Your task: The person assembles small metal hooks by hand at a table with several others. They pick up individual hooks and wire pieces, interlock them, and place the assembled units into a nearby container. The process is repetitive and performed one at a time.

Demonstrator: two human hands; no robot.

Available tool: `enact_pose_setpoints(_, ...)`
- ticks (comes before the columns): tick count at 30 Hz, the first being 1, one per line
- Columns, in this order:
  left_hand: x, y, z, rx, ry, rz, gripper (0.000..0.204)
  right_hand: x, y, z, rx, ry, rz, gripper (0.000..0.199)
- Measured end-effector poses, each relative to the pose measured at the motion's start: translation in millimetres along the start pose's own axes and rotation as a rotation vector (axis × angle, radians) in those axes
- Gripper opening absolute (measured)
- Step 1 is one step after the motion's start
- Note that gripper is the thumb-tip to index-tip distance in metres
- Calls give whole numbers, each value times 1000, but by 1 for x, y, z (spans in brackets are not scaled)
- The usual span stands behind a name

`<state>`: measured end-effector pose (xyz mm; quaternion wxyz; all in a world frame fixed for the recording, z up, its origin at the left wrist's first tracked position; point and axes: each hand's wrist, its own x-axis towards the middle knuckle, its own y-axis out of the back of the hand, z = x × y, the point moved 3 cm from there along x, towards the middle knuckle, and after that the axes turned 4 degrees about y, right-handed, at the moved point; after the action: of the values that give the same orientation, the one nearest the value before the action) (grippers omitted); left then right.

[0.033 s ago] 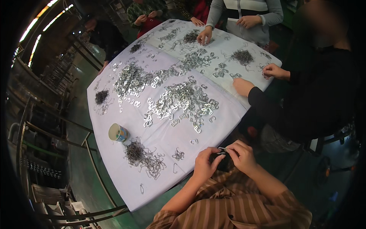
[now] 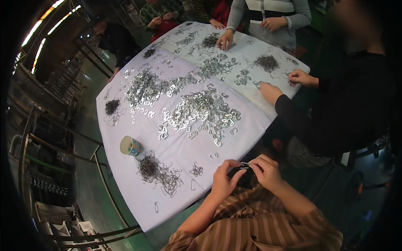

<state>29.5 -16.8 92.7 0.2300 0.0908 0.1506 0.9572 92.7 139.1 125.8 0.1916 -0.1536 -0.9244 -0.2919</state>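
Just off the table's near edge, my left hand [image 2: 225, 179] and my right hand [image 2: 268, 171] meet fingertip to fingertip. Pinched between them is a small shiny metal clip piece [image 2: 245, 165], partly covered by the fingers, so its full shape is hidden. My left thumb and forefinger hold its left end; my right fingers close on the other end. On the white cloth beyond lies a single C-shaped metal piece [image 2: 214, 155]. To the left are a little cluster of bent wires [image 2: 196, 170] and a larger pile of dark bent wires [image 2: 153, 167].
Heaps of C-shaped metal pieces [image 2: 194, 111] cover the middle of the white-covered table [image 2: 138, 196]. A paper cup [image 2: 130, 146] stands near the left edge. Close on my right, a dark-sleeved co-worker's hand [image 2: 271, 93] is over the table. Other people work along the far side.
The dark-sleeved co-worker's nearer hand has shifted slightly to the right. My own hands stay almost in place around the metal clip piece.
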Motion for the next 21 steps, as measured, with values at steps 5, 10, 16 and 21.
enact_pose_setpoints(5,9,9,0,-112,-68,-118,9,-1,1,-2,13,31,-47,2)
enact_pose_setpoints(10,8,11,-1,-200,-69,-154,6,-3,2,-4,205,-107,-74,8)
enact_pose_setpoints(16,9,11,0,-229,-100,-185,4,-9,-2,4,291,-94,-25,14)
enact_pose_setpoints(21,8,12,4,-195,-118,-183,5,-9,-1,3,306,-82,8,14)
